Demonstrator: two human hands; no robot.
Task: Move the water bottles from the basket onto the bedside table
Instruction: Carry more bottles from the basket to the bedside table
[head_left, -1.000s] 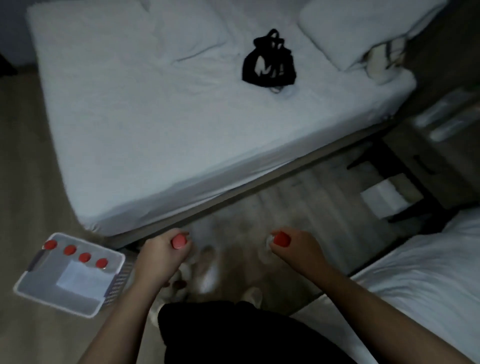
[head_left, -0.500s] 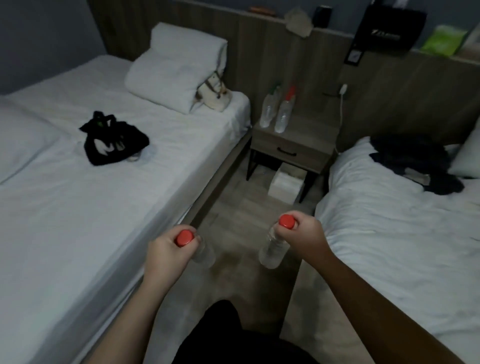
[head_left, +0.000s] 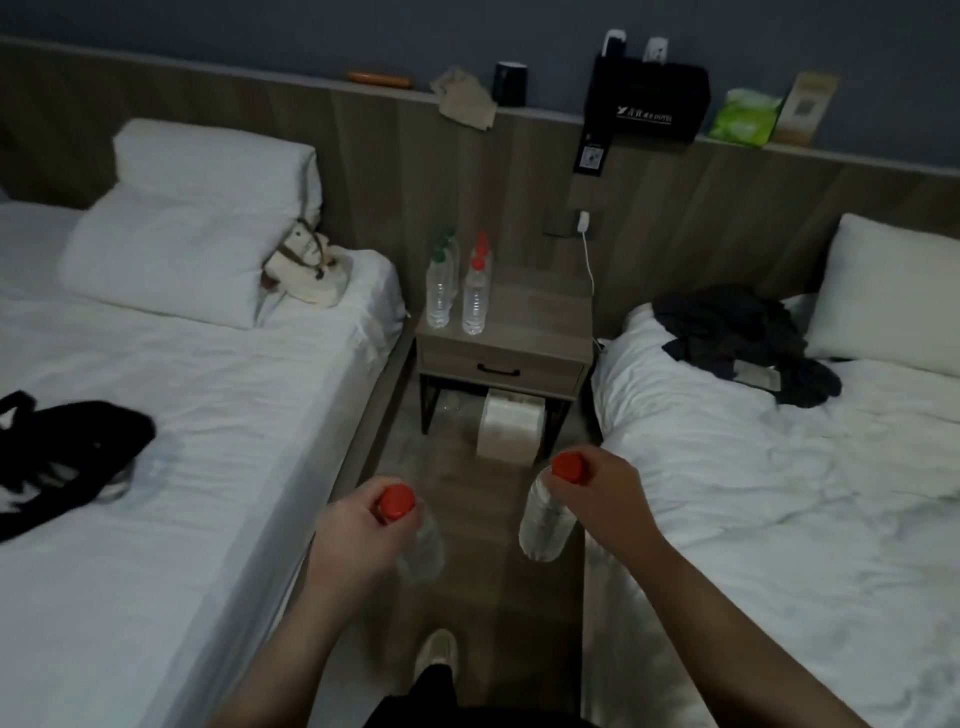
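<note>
Two red-capped bottles gripped — left hand (head_left: 353, 540), right hand (head_left: 605, 501), four bottles (head_left: 457, 286) on bedside table (head_left: 540, 317)

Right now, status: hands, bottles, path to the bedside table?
Left hand and right hand each grip a red-capped bottle by the neck. Bedside table ahead, bottles already on its left side. Aisle between beds open.

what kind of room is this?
Likely a hotel twin room: two white-sheeted beds, left bed and right bed, flank a bedside table against a shared wood headboard panel, with a branded black bag on the ledge.
</note>
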